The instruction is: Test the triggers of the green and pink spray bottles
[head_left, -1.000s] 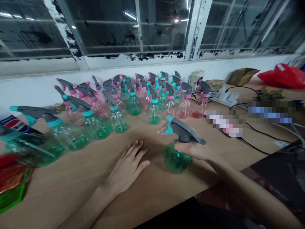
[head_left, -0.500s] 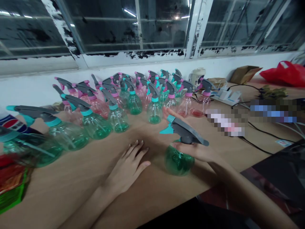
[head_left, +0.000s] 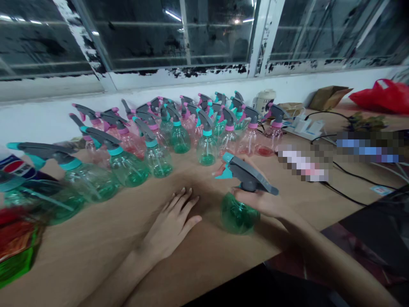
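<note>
At centre-right, a spray bottle is gripped by the right hand; its trigger is apparently being worked, contact obscured; steadiness is required next. The left hand is laid open.

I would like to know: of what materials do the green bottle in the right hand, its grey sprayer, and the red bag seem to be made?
Green bottle: glossy, probably plastic, being see-through with small highlights; glass is not excluded. Grey sprayer: likely moulded plastic, fairly matt, given its even, opaque colour. Red bag: perhaps thin plastic film, judging by its creases and soft shine.
</note>
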{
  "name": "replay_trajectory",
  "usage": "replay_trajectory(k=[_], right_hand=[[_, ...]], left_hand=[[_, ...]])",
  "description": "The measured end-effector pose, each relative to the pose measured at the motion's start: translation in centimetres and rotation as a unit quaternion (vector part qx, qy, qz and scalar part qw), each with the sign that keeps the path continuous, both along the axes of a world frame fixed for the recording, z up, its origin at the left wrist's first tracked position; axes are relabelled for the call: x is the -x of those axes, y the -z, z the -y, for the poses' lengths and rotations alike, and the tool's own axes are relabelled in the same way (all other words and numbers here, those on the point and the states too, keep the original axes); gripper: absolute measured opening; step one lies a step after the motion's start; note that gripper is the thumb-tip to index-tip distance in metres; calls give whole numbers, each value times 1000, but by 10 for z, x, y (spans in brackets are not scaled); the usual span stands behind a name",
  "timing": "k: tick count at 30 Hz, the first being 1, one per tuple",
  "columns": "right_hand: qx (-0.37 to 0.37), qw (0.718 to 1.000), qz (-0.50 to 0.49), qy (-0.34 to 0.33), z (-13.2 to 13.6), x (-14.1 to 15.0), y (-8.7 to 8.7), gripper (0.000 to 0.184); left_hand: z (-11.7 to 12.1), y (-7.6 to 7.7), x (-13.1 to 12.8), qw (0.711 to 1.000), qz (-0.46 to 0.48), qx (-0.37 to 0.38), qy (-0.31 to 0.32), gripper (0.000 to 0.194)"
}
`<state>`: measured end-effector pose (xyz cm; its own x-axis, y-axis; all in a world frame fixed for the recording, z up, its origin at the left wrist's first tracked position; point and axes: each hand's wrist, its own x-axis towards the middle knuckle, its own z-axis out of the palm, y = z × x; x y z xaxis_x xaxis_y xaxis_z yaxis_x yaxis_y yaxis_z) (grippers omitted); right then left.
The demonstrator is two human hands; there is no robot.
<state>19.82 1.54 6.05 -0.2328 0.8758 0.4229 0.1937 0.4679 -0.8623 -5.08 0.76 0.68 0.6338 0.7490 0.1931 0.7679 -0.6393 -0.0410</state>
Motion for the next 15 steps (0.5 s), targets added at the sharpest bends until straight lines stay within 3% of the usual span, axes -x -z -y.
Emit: replay_trajectory(k=[3,7,15], right_hand=[[2,997,-65,-32,3,4,-4,38],[42,998,-52,-9,6,6,-9,39],[-20,997,-79,16,6,3,-5,53]], left_hand=[[0,-1,0,1000,11,13,-12,57],[1,-2,1,1000,15,14,-18,58],[0,-1,1,1000,5,10,-11,60]])
